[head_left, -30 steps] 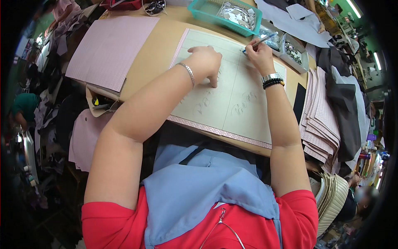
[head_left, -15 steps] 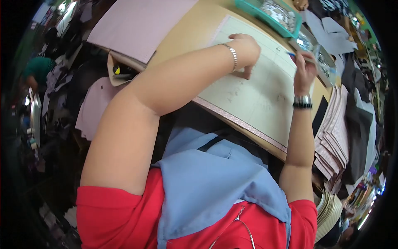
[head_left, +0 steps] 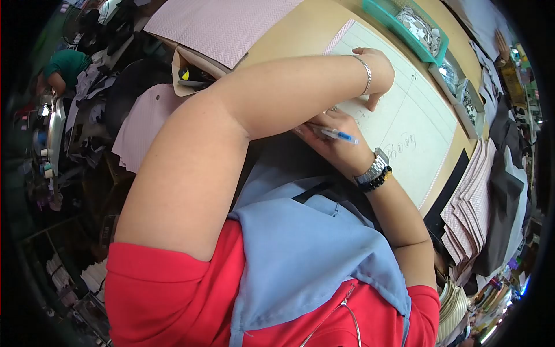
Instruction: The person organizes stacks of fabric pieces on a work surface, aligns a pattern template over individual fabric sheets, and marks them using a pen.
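Observation:
A pale pattern sheet (head_left: 425, 124) with ruled lines and handwriting lies over pink patterned fabric (head_left: 341, 36) on the table. My left hand (head_left: 378, 72), a bracelet at its wrist, presses on the upper part of this sheet, thumb and a finger spread apart; its other fingers are partly hidden. Below it, near the sheet's front edge, my right hand (head_left: 341, 139) is closed around a pen (head_left: 340, 135) with a blue end. The pen's tip is hidden behind my hand and left forearm, so whether it touches the sheet cannot be seen.
Beyond the sheet stand a teal basket (head_left: 442, 49) of small pieces and a grey tray (head_left: 471, 113) with metal bits. Stacked pink pieces (head_left: 471, 202) hang at the right. Pink fabric (head_left: 225, 26) covers the far left, above an open drawer (head_left: 188, 72). A co-worker (head_left: 66, 69) is at left.
My right hand has swung from the sheet's far right side to its front edge, near my left forearm, still with the pen. My left hand stays on the sheet. The view has shifted.

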Action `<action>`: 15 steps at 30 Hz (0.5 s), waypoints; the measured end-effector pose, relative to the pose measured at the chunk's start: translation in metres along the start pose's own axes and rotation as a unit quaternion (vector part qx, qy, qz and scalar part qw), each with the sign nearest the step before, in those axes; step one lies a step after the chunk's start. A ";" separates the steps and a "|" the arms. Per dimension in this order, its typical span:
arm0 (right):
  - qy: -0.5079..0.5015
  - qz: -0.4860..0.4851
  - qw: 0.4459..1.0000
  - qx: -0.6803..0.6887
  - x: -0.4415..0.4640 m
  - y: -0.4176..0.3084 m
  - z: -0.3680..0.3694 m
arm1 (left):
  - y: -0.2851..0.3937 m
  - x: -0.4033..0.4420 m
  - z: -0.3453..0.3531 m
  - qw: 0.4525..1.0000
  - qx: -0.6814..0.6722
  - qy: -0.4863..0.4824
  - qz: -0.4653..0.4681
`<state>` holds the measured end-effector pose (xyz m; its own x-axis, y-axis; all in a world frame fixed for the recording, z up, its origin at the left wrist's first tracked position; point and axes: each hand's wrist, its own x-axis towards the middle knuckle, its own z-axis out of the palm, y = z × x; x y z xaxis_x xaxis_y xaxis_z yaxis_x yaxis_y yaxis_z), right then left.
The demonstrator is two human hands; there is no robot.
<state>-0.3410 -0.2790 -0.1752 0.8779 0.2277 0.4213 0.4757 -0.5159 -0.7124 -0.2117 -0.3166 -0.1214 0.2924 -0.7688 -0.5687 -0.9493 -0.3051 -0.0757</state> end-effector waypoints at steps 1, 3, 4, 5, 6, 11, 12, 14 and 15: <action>0.003 -0.009 1.000 -0.021 0.000 0.000 0.000 | 0.000 0.000 0.000 1.000 0.001 0.001 -0.003; -0.011 0.003 0.999 -0.036 -0.004 -0.006 -0.007 | 0.001 0.001 0.000 1.000 0.004 0.004 -0.005; -0.018 0.009 0.999 -0.043 -0.005 -0.009 -0.010 | 0.001 0.001 0.001 1.000 0.006 0.006 -0.006; -0.019 0.018 0.999 -0.046 -0.004 -0.010 -0.011 | 0.001 0.001 0.001 1.000 0.008 0.007 -0.008; -0.021 0.027 0.998 -0.049 -0.004 -0.010 -0.012 | 0.001 0.002 0.001 1.000 0.008 0.006 -0.005; 0.016 -0.023 0.999 -0.015 0.005 -0.004 0.003 | 0.002 0.005 0.001 1.000 0.020 -0.003 0.010; 0.008 -0.011 1.000 -0.006 0.005 -0.004 0.002 | 0.001 0.005 0.003 0.999 0.012 0.028 0.012; -0.013 0.029 0.999 0.008 -0.001 -0.008 -0.005 | -0.002 0.004 0.010 0.996 -0.006 0.089 0.020; -0.025 0.058 0.998 0.012 -0.008 -0.015 -0.017 | -0.003 0.006 0.012 0.996 -0.003 0.085 0.015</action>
<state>-0.3564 -0.2870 -0.1585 0.9288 0.2081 0.3066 0.3706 -0.5220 -0.7682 -0.2081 -0.3139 -0.1344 0.2791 -0.8617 -0.4238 -0.9575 -0.2832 -0.0549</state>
